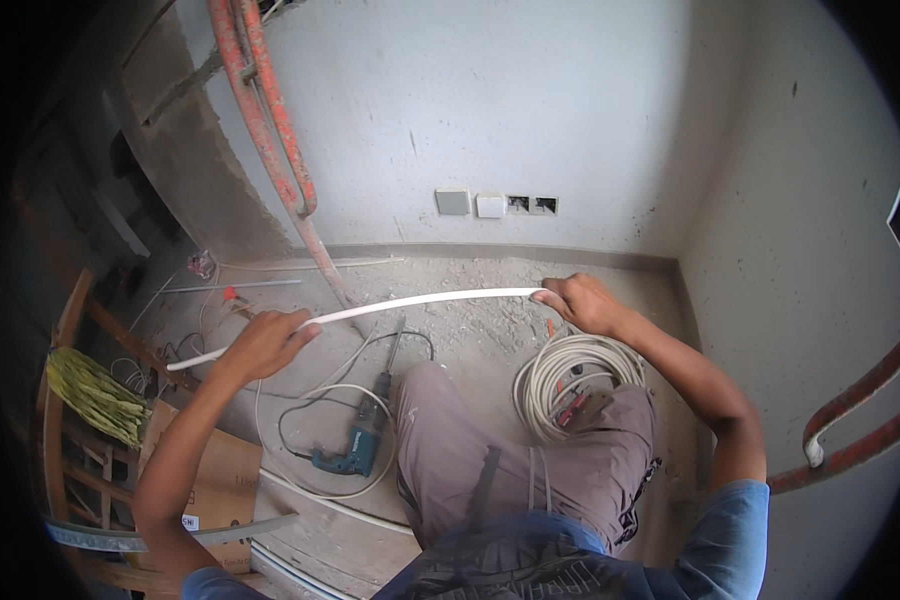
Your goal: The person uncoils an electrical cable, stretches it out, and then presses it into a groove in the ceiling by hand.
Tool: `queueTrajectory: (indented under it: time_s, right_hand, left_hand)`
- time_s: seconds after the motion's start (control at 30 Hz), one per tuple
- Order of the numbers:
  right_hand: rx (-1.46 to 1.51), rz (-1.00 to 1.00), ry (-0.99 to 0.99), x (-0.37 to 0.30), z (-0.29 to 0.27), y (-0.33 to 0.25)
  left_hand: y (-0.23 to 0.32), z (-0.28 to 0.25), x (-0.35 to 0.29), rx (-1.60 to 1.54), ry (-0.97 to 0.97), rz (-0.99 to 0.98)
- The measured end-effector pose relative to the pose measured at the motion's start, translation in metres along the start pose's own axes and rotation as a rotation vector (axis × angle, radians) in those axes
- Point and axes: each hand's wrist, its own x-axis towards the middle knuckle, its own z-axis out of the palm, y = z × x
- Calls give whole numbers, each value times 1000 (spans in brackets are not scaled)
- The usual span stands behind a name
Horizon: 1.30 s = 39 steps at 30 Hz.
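Note:
A slender white pipe (420, 299), slightly bowed, stretches across in front of me above the dusty floor. My left hand (267, 343) is closed round it toward its left part, and a short length sticks out beyond that hand. At the right end, my right hand (582, 302) grips the pipe with the thumb along it. On the floor below lies a teal rotary hammer drill (358, 440) with a long bit. A coil of pale cable (530, 385) rests by my right knee, with small tools partly hidden inside it.
Red scaffold tubes (275, 140) lean at the left, and more red tubes (850, 430) stand at the right. A cardboard box (225, 480) and a wooden frame with a yellow-green bundle (95, 395) are at my left. Socket boxes (490, 206) sit in the far wall.

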Motion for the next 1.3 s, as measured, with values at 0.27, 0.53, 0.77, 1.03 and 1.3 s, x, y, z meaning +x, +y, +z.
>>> queueTrajectory:
  time_s: [0.27,0.53,0.77,1.03,1.3]
  right_hand:
    - [212,12,-71,6,-2,28]
    - [699,105,203,15,62,98]
    - [1034,684,256,-7,122,128]
    - [899,838,528,-54,31,72]
    - [958,660,837,-44,-155,-2]
  left_hand:
    - [25,-10,46,170,317,121]
    - [-67,-106,51,404,776,91]
    - [4,-111,157,163,240,106]
    - [-29,-78,106,-173,-378,184]
    - [95,-100,-53,-808,-868,217]
